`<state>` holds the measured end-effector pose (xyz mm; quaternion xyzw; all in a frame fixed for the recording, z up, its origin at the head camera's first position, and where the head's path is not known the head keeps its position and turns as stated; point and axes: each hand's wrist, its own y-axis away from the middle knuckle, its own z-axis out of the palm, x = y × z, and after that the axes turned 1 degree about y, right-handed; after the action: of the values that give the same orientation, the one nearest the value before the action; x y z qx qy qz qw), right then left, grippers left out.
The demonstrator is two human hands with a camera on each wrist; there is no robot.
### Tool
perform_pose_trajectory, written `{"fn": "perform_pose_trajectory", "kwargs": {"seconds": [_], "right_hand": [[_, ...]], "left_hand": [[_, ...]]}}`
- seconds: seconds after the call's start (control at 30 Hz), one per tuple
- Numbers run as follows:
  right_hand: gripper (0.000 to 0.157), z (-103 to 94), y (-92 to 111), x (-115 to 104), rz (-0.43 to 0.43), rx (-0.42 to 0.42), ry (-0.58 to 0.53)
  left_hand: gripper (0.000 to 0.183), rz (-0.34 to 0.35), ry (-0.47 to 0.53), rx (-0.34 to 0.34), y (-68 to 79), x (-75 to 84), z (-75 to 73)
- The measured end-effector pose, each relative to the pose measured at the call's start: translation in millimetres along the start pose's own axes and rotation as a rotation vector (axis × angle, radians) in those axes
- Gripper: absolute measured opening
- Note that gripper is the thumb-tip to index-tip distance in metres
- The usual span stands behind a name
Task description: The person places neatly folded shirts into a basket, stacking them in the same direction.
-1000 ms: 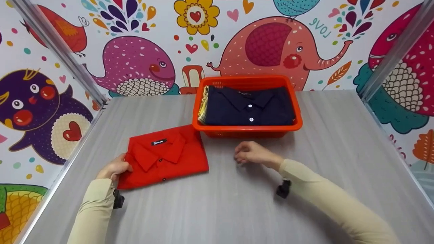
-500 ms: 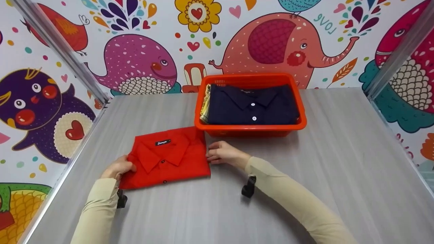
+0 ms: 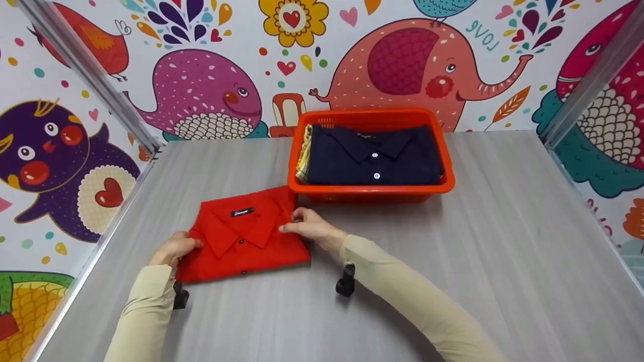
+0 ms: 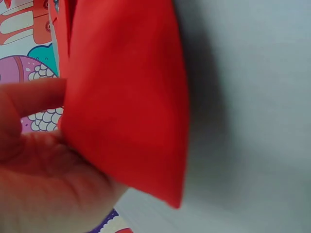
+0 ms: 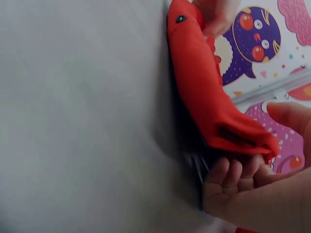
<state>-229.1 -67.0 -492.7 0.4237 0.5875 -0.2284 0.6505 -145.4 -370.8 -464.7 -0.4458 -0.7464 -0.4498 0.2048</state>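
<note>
A folded red collared shirt point(image 3: 271, 254) with dark buttons and a black neck label lies on the table, slightly skewed. My left hand point(image 3: 173, 248) grips its left edge, thumb on top and fingers beneath. In the left wrist view the held red cloth point(image 4: 131, 107) stands out from the table with a shadow beside it. At the opposite edge is my right hand point(image 3: 317, 229). Its fingers point(image 5: 233, 177) are tucked at the shirt's underside in the right wrist view, while the thumb stays raised apart from the fabric.
Behind the shirt, against the patterned wall, stands an orange basket point(image 3: 372, 189). A folded navy shirt point(image 3: 337, 168) with white buttons lies inside, beside yellow checked cloth point(image 3: 303, 163). The basket's front left corner meets the red shirt's back right corner in the head view.
My right hand has moved left from the bare table to the red shirt's right edge, its thumb now spread over the cloth. My left hand keeps its hold on the left edge.
</note>
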Motion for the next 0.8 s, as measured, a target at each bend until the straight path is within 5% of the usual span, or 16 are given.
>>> {"fn": "perform_pose_trajectory", "kwargs": {"seconds": [0.3,0.53,0.8], "right_hand": [[0.029,15.2,0.7,-3.4,-0.037,0.114,0.009],[0.073,18.1,3.1,-7.8,-0.071,0.068,0.011],[0.073,20.3,9.5,-14.0,-0.156,0.026,0.098]], "left_hand": [[0.015,0.005,0.025,0.0,0.6,0.7,-2.5],[0.011,0.026,0.022,0.025,0.7,-0.1,-4.5],[0.02,0.069,0.076,-0.02,2.9,-4.1,-10.3]]}}
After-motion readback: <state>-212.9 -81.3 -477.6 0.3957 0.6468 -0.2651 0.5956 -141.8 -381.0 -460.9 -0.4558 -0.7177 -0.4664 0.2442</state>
